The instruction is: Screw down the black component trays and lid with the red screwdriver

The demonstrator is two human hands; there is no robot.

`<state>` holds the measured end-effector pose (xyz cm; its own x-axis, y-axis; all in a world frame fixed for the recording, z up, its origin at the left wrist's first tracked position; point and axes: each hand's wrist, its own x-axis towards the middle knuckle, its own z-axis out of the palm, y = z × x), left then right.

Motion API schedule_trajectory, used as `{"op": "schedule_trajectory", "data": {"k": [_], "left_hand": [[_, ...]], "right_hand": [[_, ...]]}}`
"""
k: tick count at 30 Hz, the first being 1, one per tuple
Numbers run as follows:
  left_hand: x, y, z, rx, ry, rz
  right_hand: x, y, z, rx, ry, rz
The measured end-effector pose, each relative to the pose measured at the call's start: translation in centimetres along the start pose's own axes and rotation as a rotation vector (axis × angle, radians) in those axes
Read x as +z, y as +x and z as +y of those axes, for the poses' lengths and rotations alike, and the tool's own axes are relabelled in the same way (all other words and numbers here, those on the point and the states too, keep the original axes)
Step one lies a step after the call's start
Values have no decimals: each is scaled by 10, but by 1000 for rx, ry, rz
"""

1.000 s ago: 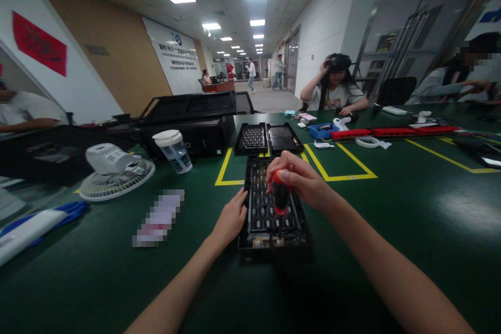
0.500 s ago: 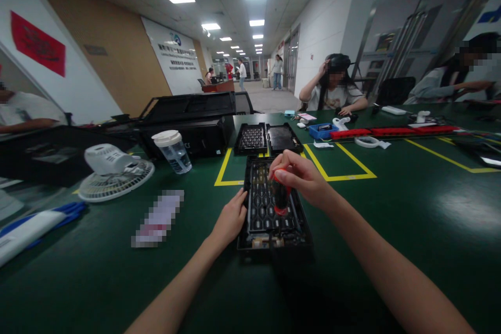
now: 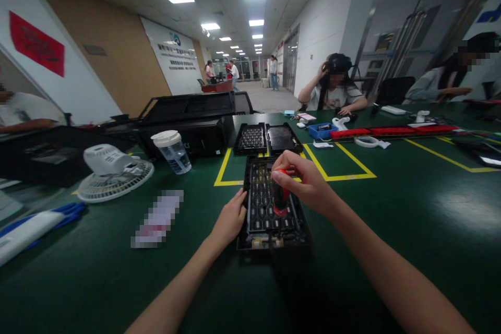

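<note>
In front of me a black rectangular case (image 3: 256,209) lies on the green table, its inside filled with rows of round dark cells. My left hand (image 3: 230,217) grips the left edge of this case, its fingertips partly hidden behind the rim. From above, my right hand (image 3: 297,175) pinches the top of a screwdriver (image 3: 280,201) with a red and black handle. The screwdriver stands nearly upright over the near part of the case. Its tip is too dark to make out.
Two more black trays (image 3: 250,138) sit beyond the case, near yellow tape (image 3: 348,177). To the left are a lidded cup (image 3: 173,151), a white fan (image 3: 113,172) and a blurred flat item (image 3: 158,219). A blue bin (image 3: 321,130) stands farther right; a person (image 3: 334,86) sits opposite.
The fingers of my right hand have shifted slightly around the top of the screwdriver handle, which has turned a little. My left hand and the case have stayed put. People in the background have moved.
</note>
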<state>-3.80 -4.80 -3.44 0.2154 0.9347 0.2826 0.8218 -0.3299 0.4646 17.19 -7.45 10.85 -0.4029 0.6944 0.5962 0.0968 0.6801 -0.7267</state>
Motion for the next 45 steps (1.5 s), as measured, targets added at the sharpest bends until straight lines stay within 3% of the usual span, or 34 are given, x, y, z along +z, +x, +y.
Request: {"op": "schedule_trajectory", "data": {"k": [45], "left_hand": [[-3, 0, 3, -13, 18, -27]], "right_hand": [[18, -7, -3, 41, -718, 486]]}}
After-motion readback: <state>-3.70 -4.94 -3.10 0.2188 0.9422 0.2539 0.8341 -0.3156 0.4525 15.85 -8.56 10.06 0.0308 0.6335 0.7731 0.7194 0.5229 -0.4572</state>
